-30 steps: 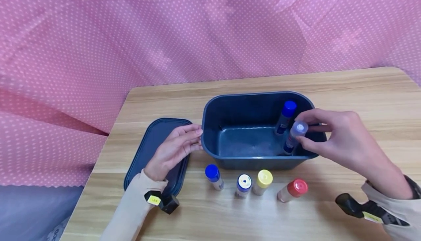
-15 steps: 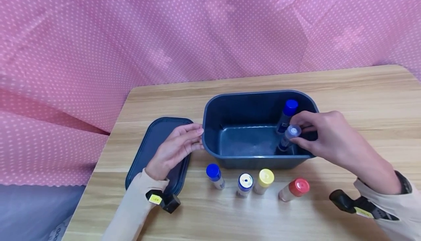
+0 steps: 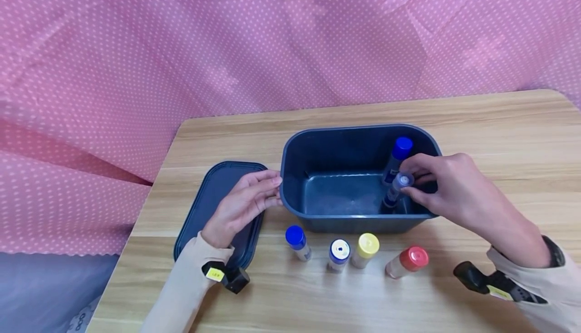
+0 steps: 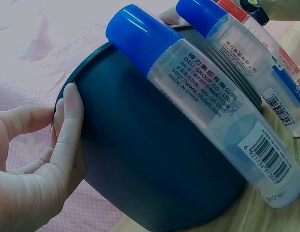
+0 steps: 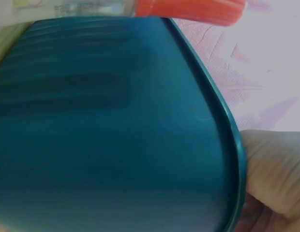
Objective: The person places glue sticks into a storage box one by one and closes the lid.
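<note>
Two hands: left hand [image 3: 245, 203] loosely touches a bin [image 3: 358, 224]; right hand [image 3: 447, 184] pinches a clear-capped bottle [image 3: 392, 196], hidden from right wrist view.

Six bottles [image 3: 406, 261], one bin [image 3: 354, 224], one lid [image 3: 211, 191]

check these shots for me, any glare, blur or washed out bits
Head view: mostly clear, with a soft sheen on the floor of the dark bin; left wrist view: pink curtain washed out at upper left, but the print on the nearest blue-capped bottle is readable; right wrist view: soft overall, the label on the red-capped bottle too blurred to read.
</note>
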A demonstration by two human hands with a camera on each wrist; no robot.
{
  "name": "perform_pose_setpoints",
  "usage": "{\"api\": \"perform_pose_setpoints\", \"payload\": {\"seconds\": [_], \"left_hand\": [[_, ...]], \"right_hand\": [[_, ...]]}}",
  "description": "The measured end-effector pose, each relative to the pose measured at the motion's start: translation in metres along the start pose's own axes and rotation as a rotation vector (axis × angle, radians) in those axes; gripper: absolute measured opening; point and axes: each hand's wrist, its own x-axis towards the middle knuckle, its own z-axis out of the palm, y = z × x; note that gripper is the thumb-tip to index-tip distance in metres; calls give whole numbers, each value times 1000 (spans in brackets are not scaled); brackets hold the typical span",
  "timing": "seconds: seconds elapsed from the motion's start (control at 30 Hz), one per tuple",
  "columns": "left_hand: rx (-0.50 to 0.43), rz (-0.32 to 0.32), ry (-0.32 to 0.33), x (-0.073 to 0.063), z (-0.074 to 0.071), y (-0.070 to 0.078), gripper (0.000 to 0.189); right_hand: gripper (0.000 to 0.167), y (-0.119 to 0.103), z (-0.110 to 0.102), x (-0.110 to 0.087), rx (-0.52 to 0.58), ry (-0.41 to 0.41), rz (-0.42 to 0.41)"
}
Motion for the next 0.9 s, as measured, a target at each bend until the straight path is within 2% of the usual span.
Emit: {"api": "perform_pose_setpoints", "payload": {"seconds": [0.23, 0.5, 0.6, 0.77, 0.8, 0.9], "left_hand": [[2, 6, -6, 2, 0, -1, 15], [19, 11, -7, 2, 2, -1, 14], [25, 14, -5, 2, 1, -1, 16], [26, 11, 5, 1, 1, 0, 14], [30, 12, 5, 1, 2, 1, 14], [38, 18, -2, 2, 1, 1, 13]], "right_hand": [[33, -3, -4, -1, -16, 21, 0], [41, -5, -21, -13, -110, 146, -47], [32, -6, -28, -22, -127, 174, -58], [25, -13, -38, -40, -111, 196, -44], [33, -15, -39, -43, -98, 203, -41], [40, -18, -41, -55, -30, 208, -39]]}}
